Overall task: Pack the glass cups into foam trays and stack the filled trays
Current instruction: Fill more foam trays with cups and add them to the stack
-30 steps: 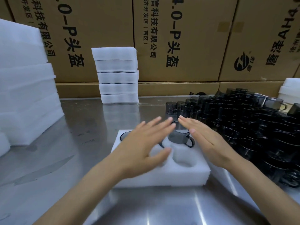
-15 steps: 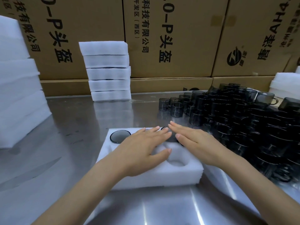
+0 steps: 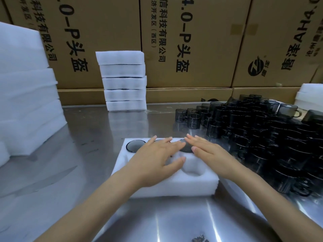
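Note:
A white foam tray [image 3: 174,186] lies on the steel table in front of me. Dark glass cups sit sunk in its far row: one [image 3: 135,145] at the far left is fully visible, the other two are partly covered by my hands. My left hand [image 3: 157,159] lies flat, palm down, over the tray's middle. My right hand [image 3: 208,151] lies flat over the far right cup, fingertips meeting the left hand's. An empty round pocket [image 3: 192,169] shows in the near row. A large heap of smoky glass cups [image 3: 262,137] fills the table on the right.
A stack of several filled foam trays [image 3: 124,81] stands at the back against cardboard boxes [image 3: 188,41]. A tall pile of foam sheets [image 3: 26,95] occupies the left. More foam [image 3: 309,95] sits at the far right. Bare steel table [image 3: 87,137] lies between.
The cup at the tray's far right stood proud of its pocket a second ago; both flat hands came down on it and it now sits flush. The camera shifted slightly.

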`<state>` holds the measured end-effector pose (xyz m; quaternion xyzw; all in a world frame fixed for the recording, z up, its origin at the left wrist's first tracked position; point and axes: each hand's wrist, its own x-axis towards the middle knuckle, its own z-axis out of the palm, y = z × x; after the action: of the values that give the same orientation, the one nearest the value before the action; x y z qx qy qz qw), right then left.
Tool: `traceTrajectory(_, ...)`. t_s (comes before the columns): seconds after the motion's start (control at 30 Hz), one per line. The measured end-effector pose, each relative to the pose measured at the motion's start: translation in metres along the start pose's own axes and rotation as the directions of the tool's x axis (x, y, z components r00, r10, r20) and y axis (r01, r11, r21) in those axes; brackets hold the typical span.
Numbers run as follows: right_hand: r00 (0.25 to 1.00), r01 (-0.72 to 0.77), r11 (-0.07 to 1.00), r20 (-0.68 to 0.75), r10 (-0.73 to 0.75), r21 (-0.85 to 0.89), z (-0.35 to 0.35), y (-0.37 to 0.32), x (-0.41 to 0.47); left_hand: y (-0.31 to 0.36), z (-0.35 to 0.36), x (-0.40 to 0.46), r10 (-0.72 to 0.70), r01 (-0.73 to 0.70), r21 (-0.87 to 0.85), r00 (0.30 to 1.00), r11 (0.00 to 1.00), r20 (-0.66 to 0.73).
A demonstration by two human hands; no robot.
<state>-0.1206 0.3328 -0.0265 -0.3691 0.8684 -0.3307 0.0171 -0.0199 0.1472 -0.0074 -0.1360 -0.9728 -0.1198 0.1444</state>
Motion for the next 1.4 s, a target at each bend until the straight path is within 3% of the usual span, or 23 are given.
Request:
traceTrajectory(0.13, 0.972, -0.04, 0.97, -0.216, 0.094, 0.241, 0.003, 0.008, 0.001, -0.016, -0.014, -0.019, -0.021, 0.016, -0.019, 0.959, 1.0, -0.282)
traceTrajectory(0.2, 0.943, -0.116, 0.931, -0.256, 0.212, 0.346, 0.004, 0.016, 0.007, -0.033, -0.018, -0.031, -0.163, 0.076, -0.224, 0.9, 0.972, -0.404)
traceTrajectory(0.27, 0.917, -0.185, 0.847, -0.223, 0.331, 0.498, 0.007, 0.022, 0.016, -0.052, -0.017, -0.041, -0.338, 0.098, -0.461, 0.813, 0.882, -0.474)
traceTrajectory(0.37, 0.888, -0.234, 0.798, -0.213, 0.408, 0.556, 0.012, 0.03, 0.032, -0.073, -0.006, -0.052, -0.486, 0.127, -0.61, 0.737, 0.782, -0.47)
traceTrajectory(0.47, 0.871, -0.274, 0.845, -0.253, 0.42, 0.459, 0.015, 0.041, 0.052, -0.091, 0.005, -0.052, -0.657, 0.177, -0.816, 0.696, 0.55, -0.292)
traceTrajectory(0.53, 0.874, -0.271, 0.887, -0.291, 0.39, 0.374, 0.019, 0.046, 0.064, -0.095, 0.007, -0.05, -0.699, 0.211, -0.878, 0.694, 0.43, -0.176)
traceTrajectory(0.73, 0.895, -0.238, 0.964, -0.359, 0.265, 0.118, 0.021, 0.05, 0.098, -0.079, 0.012, -0.049, -0.585, 0.27, -0.824, 0.806, 0.498, -0.089)
traceTrajectory(0.93, 0.899, -0.268, 0.918, -0.418, 0.129, -0.293, 0.034, 0.052, 0.118, -0.076, 0.011, -0.049, -0.594, 0.269, -0.845, 0.801, 0.462, -0.07)
traceTrajectory(1.13, 0.85, -0.419, 0.826, -0.483, 0.211, -0.377, 0.037, 0.056, 0.135, -0.076, 0.011, -0.05, -0.584, 0.269, -0.846, 0.81, 0.46, -0.06)
traceTrajectory(1.4, 0.855, -0.303, 0.854, -0.516, 0.047, -0.424, 0.035, 0.061, 0.132, -0.075, 0.009, -0.05, -0.578, 0.278, -0.844, 0.815, 0.458, -0.045)
